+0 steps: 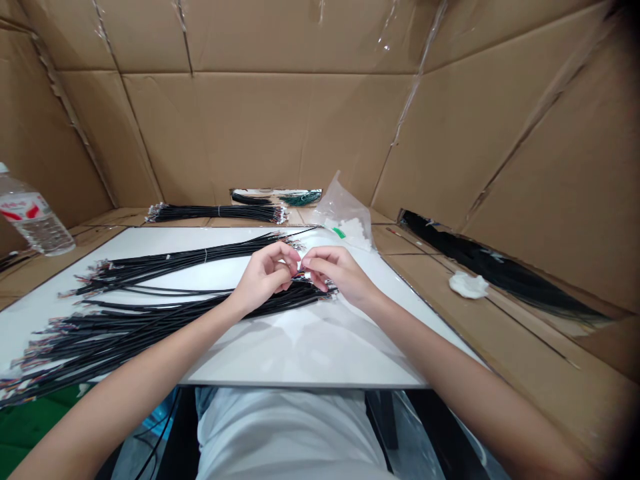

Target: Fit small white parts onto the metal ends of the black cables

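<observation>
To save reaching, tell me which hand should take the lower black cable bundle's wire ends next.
Right, probably: the right hand sits just above those wire ends, while the left hand lies further left of them.

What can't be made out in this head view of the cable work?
Head view:
What the left hand and right hand pinch: hidden by fingers.
The black cable ends: too small.
The plastic bag's contents: blurred by film.
The plastic bottle: cut off by left edge.
</observation>
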A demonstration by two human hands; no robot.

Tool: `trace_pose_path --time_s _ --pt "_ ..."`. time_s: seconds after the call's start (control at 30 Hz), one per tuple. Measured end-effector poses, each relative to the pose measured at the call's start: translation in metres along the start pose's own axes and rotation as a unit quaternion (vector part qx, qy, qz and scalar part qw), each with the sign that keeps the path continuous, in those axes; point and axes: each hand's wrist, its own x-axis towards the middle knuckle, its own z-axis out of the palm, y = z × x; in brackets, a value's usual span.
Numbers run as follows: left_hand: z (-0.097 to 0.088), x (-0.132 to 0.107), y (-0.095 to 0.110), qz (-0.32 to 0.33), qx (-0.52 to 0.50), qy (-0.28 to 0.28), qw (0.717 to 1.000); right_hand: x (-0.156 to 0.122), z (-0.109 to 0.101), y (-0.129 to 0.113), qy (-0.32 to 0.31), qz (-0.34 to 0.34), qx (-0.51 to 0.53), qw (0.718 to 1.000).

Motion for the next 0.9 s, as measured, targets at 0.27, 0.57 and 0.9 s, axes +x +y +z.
trace_pose_path --time_s 0.27,0.57,0.9 --pt "-0.0003 0.0004 -0.0014 0.009 -0.006 0.0 1.0 0.0011 -0.0038 0.0026 -0.039 0.009 0.006 0.999" --pt "-0.0027 -0.0005 -0.002 0.006 0.013 -0.002 1.0 0.0015 -0.007 0.0026 -0.062 0.014 0.028 0.998" --pt "-0.0011 0.0002 -0.002 0.01 0.01 -0.007 1.0 0.0024 -0.0081 0.0042 -0.086 0.008 0.035 0.996"
